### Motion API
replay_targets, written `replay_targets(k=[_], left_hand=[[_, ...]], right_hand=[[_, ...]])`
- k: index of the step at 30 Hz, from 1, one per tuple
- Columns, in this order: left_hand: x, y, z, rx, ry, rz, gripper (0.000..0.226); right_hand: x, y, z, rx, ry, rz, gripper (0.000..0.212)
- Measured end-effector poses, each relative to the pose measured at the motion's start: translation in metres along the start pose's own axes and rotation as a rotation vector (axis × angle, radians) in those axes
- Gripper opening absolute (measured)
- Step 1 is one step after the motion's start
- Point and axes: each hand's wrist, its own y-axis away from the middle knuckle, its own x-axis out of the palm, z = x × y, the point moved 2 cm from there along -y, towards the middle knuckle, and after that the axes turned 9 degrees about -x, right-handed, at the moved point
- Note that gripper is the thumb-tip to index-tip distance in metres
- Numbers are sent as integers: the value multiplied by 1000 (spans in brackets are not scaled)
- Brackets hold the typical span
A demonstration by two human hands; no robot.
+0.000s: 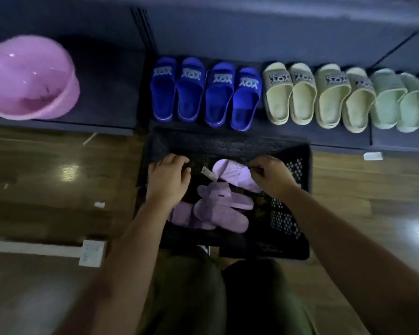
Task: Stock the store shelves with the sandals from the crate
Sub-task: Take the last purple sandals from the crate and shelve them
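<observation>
On the low shelf (288, 139) ahead of you the stock already runs in rows: four blue sandals (205, 93), then cream ones (317, 97), then pale green ones (402, 102) running off the right edge. A pink basin (29, 78) sits on the shelf to the left, well apart from them. The black crate (288, 213) stands on the floor against the shelf front, between your knees and the blue row. Inside it lies a loose heap of purple sandals (218, 209), some overlapping, with a lighter lilac one (232, 175) on top toward the far side and a small white tag (208, 172) beside it.

Your left hand (169, 180) reaches into the crate's left side, fingers curled downward; whether they grip anything there is hidden in the dark. Your right hand (271, 176) is pinched on the edge of the lilac sandal, though the hold looks slight.

These look like moulded foam slides: light, a little springy, not fragile and not slippery. Judging by that, a pinch at the rim will let one dangle and twist. Better to hook your fingers under the strap, or clamp sole and strap together, and lift a matched pair so they set down heel-out like the rest
</observation>
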Motion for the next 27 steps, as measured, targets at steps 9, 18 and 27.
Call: replay_targets(k=[9,18,27], left_hand=[[161,-56,72,-27,104,-35,24],[199,-74,78,72,229,-106,27],[202,-77,90,-9,326,-56,26]], right_hand=[[163,-102,-83,-205,12,262,31],[228,-134,-114,-285,359,412,35],[224,-128,-118,-443,354,302,25]])
